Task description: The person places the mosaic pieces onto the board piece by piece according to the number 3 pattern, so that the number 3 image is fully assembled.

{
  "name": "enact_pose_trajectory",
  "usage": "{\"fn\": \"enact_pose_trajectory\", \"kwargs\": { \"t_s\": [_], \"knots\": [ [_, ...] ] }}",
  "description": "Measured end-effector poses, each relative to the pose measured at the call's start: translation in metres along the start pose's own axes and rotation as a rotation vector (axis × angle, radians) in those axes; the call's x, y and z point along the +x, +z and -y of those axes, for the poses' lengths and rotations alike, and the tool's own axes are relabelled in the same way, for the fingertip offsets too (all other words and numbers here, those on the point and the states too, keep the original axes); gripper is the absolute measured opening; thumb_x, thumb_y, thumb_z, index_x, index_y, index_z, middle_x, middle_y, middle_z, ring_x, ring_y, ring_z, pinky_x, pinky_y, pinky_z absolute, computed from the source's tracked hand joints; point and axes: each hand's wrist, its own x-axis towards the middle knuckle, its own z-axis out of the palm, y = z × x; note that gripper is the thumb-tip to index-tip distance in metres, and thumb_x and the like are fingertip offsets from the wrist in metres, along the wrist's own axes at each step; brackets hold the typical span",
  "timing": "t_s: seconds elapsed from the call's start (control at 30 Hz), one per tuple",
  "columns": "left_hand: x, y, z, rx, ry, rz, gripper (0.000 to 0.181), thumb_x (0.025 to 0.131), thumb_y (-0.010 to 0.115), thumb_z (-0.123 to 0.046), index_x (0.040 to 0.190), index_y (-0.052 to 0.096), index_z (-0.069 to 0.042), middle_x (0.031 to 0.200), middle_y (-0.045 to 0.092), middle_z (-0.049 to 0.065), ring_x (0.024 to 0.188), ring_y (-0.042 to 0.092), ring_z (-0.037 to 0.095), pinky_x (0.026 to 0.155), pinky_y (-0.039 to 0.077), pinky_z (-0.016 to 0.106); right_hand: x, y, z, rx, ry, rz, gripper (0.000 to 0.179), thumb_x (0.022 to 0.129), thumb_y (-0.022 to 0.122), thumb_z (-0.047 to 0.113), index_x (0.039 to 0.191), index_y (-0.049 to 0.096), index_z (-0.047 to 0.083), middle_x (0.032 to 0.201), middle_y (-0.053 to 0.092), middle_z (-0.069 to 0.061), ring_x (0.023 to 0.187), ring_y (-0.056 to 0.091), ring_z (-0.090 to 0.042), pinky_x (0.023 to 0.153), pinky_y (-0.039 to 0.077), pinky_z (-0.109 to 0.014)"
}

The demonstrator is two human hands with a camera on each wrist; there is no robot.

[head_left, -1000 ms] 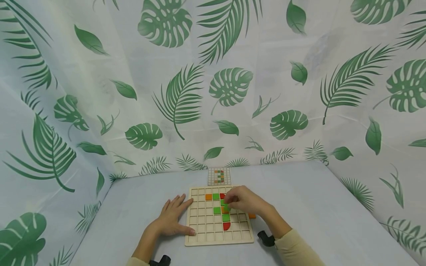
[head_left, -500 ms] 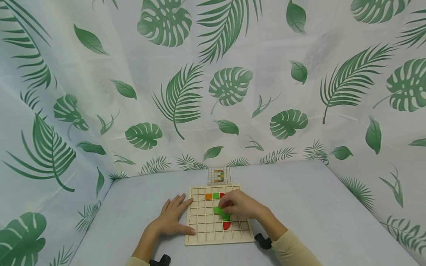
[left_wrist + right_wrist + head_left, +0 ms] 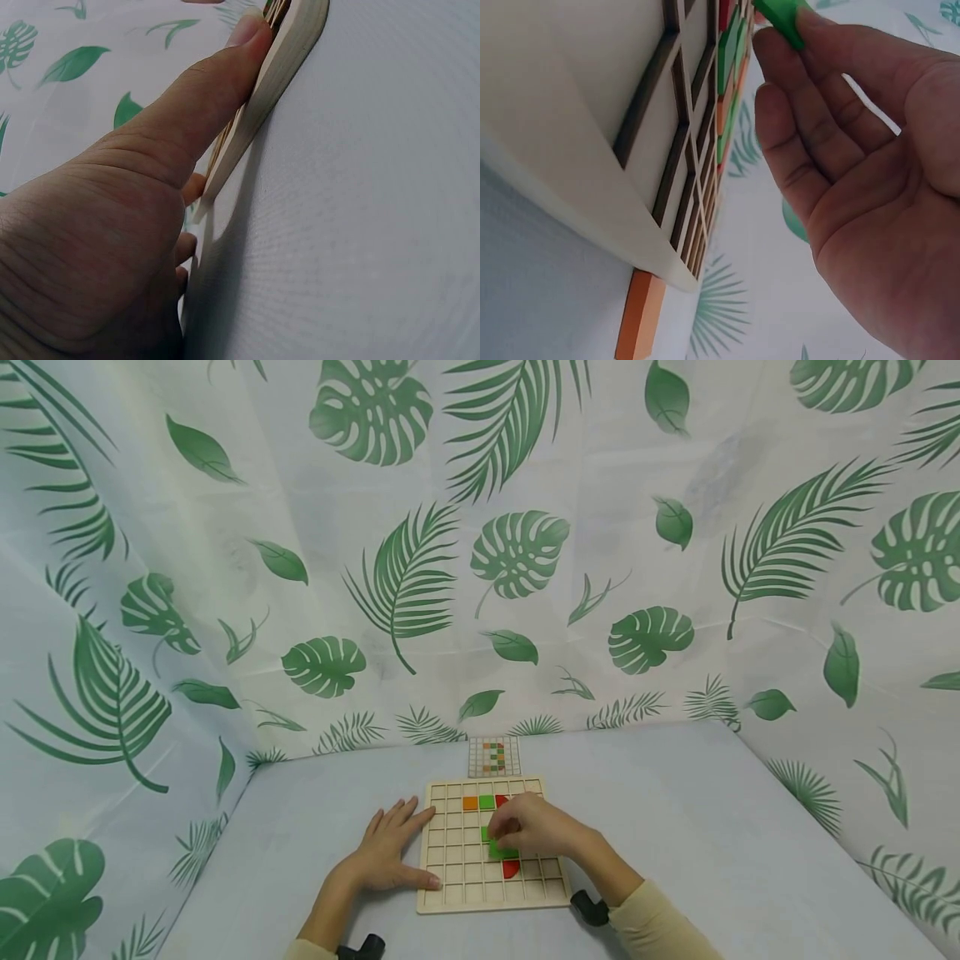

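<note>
A wooden grid board (image 3: 457, 893) lies on the table with orange, green and red tiles in some cells. My left hand (image 3: 390, 852) rests along its left edge, fingers spread; in the left wrist view the thumb (image 3: 199, 97) presses on the rim. Over the middle of the board, my right hand (image 3: 538, 825) pinches a green tile (image 3: 781, 16) between thumb and fingers. That tile overlaps the green tiles on the board in the head view. An orange tile (image 3: 470, 802) and a green tile (image 3: 487, 802) sit in an upper row. A rounded red tile (image 3: 512, 869) sits lower down.
A small pattern card (image 3: 476, 758) with a printed coloured grid stands behind the board. An orange piece (image 3: 640, 311) lies on the table by the board's right edge, hidden under the right arm in the head view. Leaf-printed cloth (image 3: 585, 560) surrounds the table.
My right hand has shifted left and slightly toward me over the board, carrying the green tile. My left hand has stayed on the board's edge.
</note>
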Motion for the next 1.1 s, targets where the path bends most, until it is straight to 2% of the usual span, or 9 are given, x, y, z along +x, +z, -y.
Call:
{"fn": "enact_pose_trajectory", "kwargs": {
  "t_s": [0.2,0.97,1.1],
  "knots": [
    [-0.001,0.001,0.0,-0.007,0.002,-0.001,0.116,0.068,0.082,-0.076,0.163,0.037,-0.026,0.174,0.019,0.015,0.162,0.011,0.042,0.128,0.0,0.068,0.001,0.007,0.002,0.053,0.0,0.027,0.011,0.087,0.082,0.004,0.091,0.08,0.014,0.089,0.077,0.004,0.075,0.068,-0.001,0.07,0.06,-0.02],
    [0.0,-0.001,-0.001,-0.011,0.01,-0.002,0.116,0.069,0.082,-0.076,0.163,0.037,-0.025,0.174,0.019,0.016,0.161,0.01,0.042,0.127,0.001,0.07,0.002,0.014,0.005,0.033,0.029,0.071,0.013,0.089,0.08,0.003,0.089,0.08,0.016,0.087,0.077,0.007,0.074,0.066,0.002,0.069,0.059,-0.018],
    [0.0,0.0,-0.001,-0.011,0.01,-0.004,0.116,0.068,0.082,-0.076,0.163,0.037,-0.025,0.174,0.019,0.016,0.162,0.011,0.042,0.128,0.0,0.069,0.002,0.015,0.004,0.033,0.027,0.08,0.012,0.088,0.081,0.003,0.088,0.08,0.015,0.086,0.077,0.004,0.073,0.066,0.003,0.07,0.058,-0.017]
  ]
}}
